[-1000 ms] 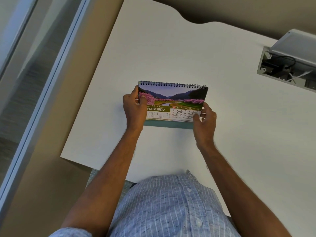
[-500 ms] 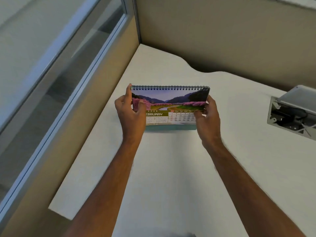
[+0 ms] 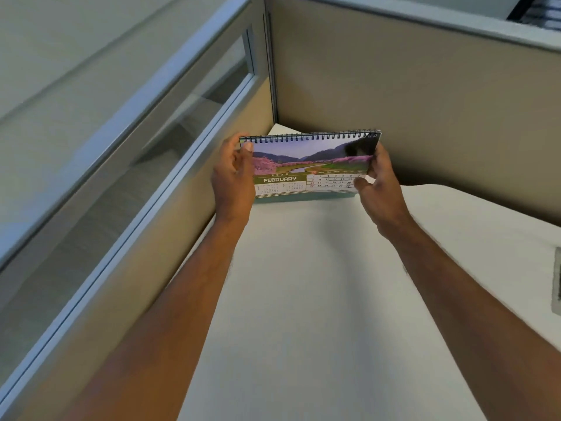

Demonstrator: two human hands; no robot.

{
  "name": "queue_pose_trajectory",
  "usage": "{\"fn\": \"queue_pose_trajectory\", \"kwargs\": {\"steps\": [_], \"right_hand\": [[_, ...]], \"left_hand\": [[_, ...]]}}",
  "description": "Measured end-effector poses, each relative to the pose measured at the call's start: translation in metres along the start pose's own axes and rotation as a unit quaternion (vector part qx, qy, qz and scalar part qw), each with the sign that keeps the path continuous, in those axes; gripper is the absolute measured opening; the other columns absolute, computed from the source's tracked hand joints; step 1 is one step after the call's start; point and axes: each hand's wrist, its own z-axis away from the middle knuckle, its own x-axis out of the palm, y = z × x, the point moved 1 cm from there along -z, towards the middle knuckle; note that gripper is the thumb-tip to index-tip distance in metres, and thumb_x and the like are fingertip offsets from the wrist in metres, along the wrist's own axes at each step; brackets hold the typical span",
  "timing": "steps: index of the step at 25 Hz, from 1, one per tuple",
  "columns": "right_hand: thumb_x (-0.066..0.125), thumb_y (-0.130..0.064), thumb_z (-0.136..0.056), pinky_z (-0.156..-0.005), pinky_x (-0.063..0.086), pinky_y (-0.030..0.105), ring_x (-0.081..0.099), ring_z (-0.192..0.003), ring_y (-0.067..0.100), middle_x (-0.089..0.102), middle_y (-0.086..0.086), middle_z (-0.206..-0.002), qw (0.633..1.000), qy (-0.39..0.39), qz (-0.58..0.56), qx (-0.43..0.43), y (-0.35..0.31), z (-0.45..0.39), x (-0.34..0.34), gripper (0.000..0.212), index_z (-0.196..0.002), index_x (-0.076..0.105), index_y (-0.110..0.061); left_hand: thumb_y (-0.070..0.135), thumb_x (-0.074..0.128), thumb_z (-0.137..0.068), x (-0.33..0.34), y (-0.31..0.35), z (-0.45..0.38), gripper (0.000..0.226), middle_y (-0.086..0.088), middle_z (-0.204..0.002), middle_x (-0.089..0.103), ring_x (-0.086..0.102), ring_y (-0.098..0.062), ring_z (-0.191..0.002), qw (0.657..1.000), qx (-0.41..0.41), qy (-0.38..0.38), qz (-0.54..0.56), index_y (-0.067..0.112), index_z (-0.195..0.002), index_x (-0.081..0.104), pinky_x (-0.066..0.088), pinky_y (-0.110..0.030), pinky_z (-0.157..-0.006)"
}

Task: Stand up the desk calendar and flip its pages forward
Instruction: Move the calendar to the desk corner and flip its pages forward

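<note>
Both hands, left [image 3: 233, 177] and right [image 3: 378, 185], gripped the desk calendar [image 3: 309, 165] by its side edges, February showing, near the surface's [image 3: 318, 299] far corner

desk calendar [image 3: 309, 165] between both grips: photo page w/ pink blossom trees, green field, purple-blue hills, pale lilac sky. olive-green FEBRUARY band in white letters by left hand [image 3: 232, 177]. white date grid, red Sundays by right hand [image 3: 378, 183]. black spiral on top, teal base. white desk [image 3: 318, 299] below, beige partition [image 3: 425, 101] behind.

Calendar [image 3: 309, 165]: we see glossy paper, black wire spiral.
Desk [image 3: 318, 299]: we see smooth matt white.
Partition [image 3: 425, 101]: matt beige cloth.
</note>
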Motion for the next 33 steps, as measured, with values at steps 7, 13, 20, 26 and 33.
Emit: {"fn": "queue_pose_trajectory", "kwargs": {"steps": [7,13,20,26,33], "right_hand": [[0.050,0.013,-0.096,-0.099,0.059,0.027,0.059,-0.130,0.008,0.058,-0.002,-0.147,1.000,-0.011,-0.003,-0.012,0.018,-0.006,0.004,0.078,-0.160,0.029,-0.025],[0.056,0.003,-0.101,-0.099,0.052,0.018,0.049,-0.140,0.016,0.038,0.002,-0.165,0.998,0.064,-0.012,0.000,0.025,0.009,0.014,0.075,-0.163,0.021,-0.019],[0.063,-0.015,-0.102,-0.077,0.052,0.003,0.060,-0.119,0.011,0.059,0.003,-0.147,0.988,0.154,-0.013,0.030,0.024,0.024,0.017,0.044,-0.144,0.049,-0.018],[0.074,-0.021,-0.096,-0.072,0.060,0.011,0.071,-0.102,0.016,0.074,0.003,-0.116,0.984,0.176,0.012,0.030,0.017,0.021,0.009,0.026,-0.115,0.059,-0.013],[0.072,-0.021,-0.097,-0.077,0.061,0.017,0.072,-0.105,0.017,0.076,0.008,-0.119,0.986,0.156,0.057,0.027,0.013,0.024,0.001,0.027,-0.117,0.055,-0.014]], "left_hand": [[0.045,0.051,-0.106,0.006,-0.011,-0.015,0.032,0.000,-0.092,0.078,0.080,-0.009,-0.085,0.998,-0.028,0.048,0.007,0.018,-0.099,0.067,0.065,-0.029,-0.068],[0.039,0.056,-0.106,0.002,-0.003,-0.020,0.021,-0.006,-0.104,0.081,0.082,-0.017,-0.093,0.993,-0.087,0.023,0.070,0.025,-0.104,0.072,0.068,-0.043,-0.079],[0.032,0.058,-0.105,0.001,0.008,-0.025,0.012,-0.009,-0.117,0.072,0.077,-0.021,-0.107,0.998,-0.046,0.027,0.024,0.026,-0.101,0.067,0.069,-0.046,-0.080],[0.031,0.057,-0.106,0.000,0.010,-0.025,0.011,0.008,-0.102,0.068,0.076,-0.017,-0.105,0.999,0.008,0.022,-0.039,0.024,-0.103,0.065,0.068,-0.039,-0.080],[0.028,0.055,-0.107,-0.001,0.009,-0.025,0.025,-0.004,-0.114,0.073,0.074,-0.016,-0.107,0.995,0.040,0.039,-0.086,0.009,-0.114,0.069,0.067,-0.037,-0.081]]}}
